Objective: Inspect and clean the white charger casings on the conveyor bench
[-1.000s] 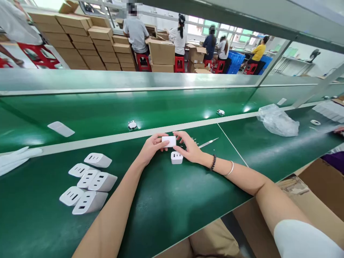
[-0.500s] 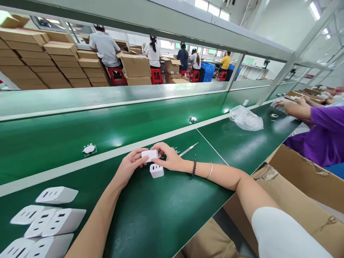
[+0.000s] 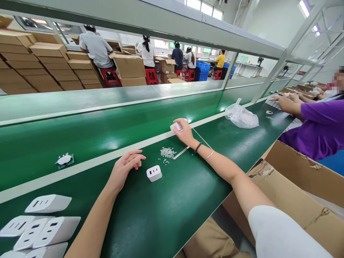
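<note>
My right hand [image 3: 184, 132] is stretched out over the near edge of the green belt, its fingers closed on a white charger housing [image 3: 175, 127] that looks blurred. My left hand [image 3: 128, 165] hovers above the worktable with fingers apart and nothing in them. Between the hands and a little nearer to me stands a white charger housing [image 3: 154, 173], its port slots facing up and toward the left. A small heap of tiny clear pieces [image 3: 167, 152] lies beyond it. Tweezers [image 3: 181, 152] lie beside the heap, partly behind my right wrist.
Several white charger housings [image 3: 57, 229] are grouped at the lower left. A circuit board with a white round top [image 3: 64, 160] sits on the belt [image 3: 113, 129]. A clear plastic bag [image 3: 242, 116] lies to the right, near a co-worker in a purple sleeve [image 3: 322, 118]. Cardboard boxes [image 3: 295, 200] stand at the right.
My right hand has left my left hand and moved forward to the belt with the charger housing. My left hand has let go of it. The circuit board at left has shifted left.
</note>
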Demonstrator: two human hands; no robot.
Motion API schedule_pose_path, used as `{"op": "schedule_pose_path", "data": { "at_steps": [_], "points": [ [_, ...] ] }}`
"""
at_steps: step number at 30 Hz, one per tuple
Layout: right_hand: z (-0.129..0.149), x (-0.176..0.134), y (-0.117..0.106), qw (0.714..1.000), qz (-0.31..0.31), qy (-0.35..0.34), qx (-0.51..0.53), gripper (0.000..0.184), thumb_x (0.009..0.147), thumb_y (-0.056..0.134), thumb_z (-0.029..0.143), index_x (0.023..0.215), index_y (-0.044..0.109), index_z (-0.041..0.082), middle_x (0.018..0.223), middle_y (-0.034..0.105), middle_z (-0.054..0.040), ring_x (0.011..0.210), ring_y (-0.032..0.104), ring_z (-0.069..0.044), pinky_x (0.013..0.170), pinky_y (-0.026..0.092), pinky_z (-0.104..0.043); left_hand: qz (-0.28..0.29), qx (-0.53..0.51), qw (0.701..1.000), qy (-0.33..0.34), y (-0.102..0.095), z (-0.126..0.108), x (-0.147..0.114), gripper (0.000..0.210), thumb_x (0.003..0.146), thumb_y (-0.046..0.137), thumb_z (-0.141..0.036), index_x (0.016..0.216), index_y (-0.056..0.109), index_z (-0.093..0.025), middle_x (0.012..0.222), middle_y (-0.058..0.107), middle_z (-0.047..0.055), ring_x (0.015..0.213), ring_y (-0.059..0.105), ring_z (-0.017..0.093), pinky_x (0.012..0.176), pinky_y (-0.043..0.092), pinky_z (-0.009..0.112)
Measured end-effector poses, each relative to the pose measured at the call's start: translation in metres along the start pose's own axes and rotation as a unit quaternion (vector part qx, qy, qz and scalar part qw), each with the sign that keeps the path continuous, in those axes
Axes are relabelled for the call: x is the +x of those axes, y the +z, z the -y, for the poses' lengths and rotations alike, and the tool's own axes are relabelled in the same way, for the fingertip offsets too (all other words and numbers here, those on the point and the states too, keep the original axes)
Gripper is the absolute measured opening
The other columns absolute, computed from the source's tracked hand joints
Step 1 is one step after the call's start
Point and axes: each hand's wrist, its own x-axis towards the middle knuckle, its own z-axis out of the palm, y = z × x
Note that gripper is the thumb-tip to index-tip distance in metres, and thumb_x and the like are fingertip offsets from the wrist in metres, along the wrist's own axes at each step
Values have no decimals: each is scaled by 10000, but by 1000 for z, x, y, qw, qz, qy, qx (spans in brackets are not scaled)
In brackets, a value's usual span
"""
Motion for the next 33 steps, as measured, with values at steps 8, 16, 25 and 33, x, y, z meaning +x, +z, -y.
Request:
{"op": "schedule_pose_path", "data": {
  "at_steps": [8,16,25,33],
  "points": [
    [-95,32,-59,971,-48,204,-111,175,744,507,211,911,556,191,991,647,-120,977,591,-289,939,476,-445,-10,-11,1000,-1,-1,3,0,509,782,757,-529,1159,664,-200,997,716,62,754,532,140,674,446,245],
    [-105,32,-42,956,8,269,-115,291,739,561,232,1025,510,223,966,657,-52,846,609,-237,760,487,-341,-24,-4,1000,-19,0,-1,-1,509,762,777,-538,1139,675,-211,978,717,46,764,528,145,662,435,241],
    [-106,32,-44,955,24,274,-109,258,773,543,245,1027,501,230,969,654,-44,845,604,-231,752,479,-334,-28,13,999,-20,-1,-2,0,518,752,770,-549,1122,672,-199,895,679,42,763,518,171,671,429,279],
    [-106,34,-42,952,27,286,-109,283,784,563,252,1058,495,233,971,654,-39,831,604,-225,731,471,-325,-33,-1,998,-44,-6,3,1,409,735,793,-547,963,681,-227,769,592,-6,731,496,147,647,409,249]
  ]
}}
